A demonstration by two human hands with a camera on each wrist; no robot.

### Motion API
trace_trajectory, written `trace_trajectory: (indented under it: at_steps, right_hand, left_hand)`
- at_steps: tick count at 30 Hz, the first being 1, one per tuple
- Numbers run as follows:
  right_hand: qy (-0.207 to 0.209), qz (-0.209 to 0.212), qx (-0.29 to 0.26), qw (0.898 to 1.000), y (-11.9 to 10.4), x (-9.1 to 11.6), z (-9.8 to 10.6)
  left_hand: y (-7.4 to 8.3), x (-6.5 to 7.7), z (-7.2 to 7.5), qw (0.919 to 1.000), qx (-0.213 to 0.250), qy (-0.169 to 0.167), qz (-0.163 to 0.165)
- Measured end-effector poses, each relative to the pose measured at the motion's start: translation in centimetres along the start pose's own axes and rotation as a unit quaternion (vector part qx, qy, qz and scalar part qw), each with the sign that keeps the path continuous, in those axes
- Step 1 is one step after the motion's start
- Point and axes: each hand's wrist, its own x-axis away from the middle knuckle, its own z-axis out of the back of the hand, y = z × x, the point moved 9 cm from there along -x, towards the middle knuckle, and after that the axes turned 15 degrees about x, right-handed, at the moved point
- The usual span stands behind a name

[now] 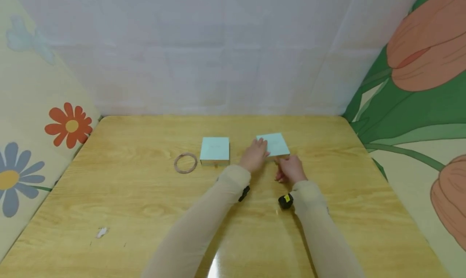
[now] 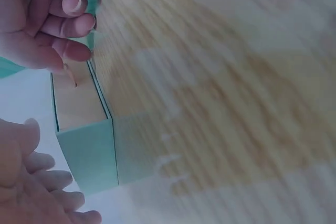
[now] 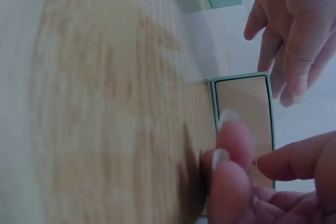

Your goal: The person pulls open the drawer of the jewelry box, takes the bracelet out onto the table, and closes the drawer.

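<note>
Two mint-green drawer boxes lie on the wooden table. My left hand (image 1: 253,156) rests with fairly straight fingers on the left part of the right box (image 1: 276,143). At that box's front is my right hand (image 1: 291,168), its fingers bent. In the left wrist view, a short cord pull (image 2: 71,76) sticks out from the beige drawer front (image 2: 79,106), and the right hand's thumb and forefinger pinch its end. The drawer front (image 3: 244,100) looks level with the green sleeve around it. Beside my left wrist stands the other box (image 1: 215,149), which neither hand touches.
A brownish ring (image 1: 186,172) lies left of the left box. Toward the table's (image 1: 145,205) front left is a small white patch (image 1: 102,232). A white cloth wall (image 1: 218,67) rises behind the table, with flower-patterned panels at both sides.
</note>
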Motion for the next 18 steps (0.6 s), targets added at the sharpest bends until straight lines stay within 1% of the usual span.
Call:
trace_trajectory:
  at_steps: [4,9,13,18]
  right_hand:
    - [-0.016,0.0,-0.018,1.0,0.1,-0.2,-0.6]
    - [-0.034,-0.012,-0.022,0.999,0.3,-0.6,-1.1]
    - [-0.034,-0.017,-0.027,0.999,0.2,-0.6,-1.3]
    - [-0.033,-0.017,-0.025,0.999,-0.1,-0.5,-1.5]
  left_hand:
    - [-0.2,0.1,-0.3,0.9997,-0.005,-0.016,0.016]
    - [-0.3,0.1,-0.5,0.9995,-0.006,-0.019,0.026]
    - [-0.4,-0.3,-0.6,0.9992,-0.013,-0.021,0.03]
    - [-0.6,-0.8,-0.6,0.9986,-0.026,-0.038,0.028]
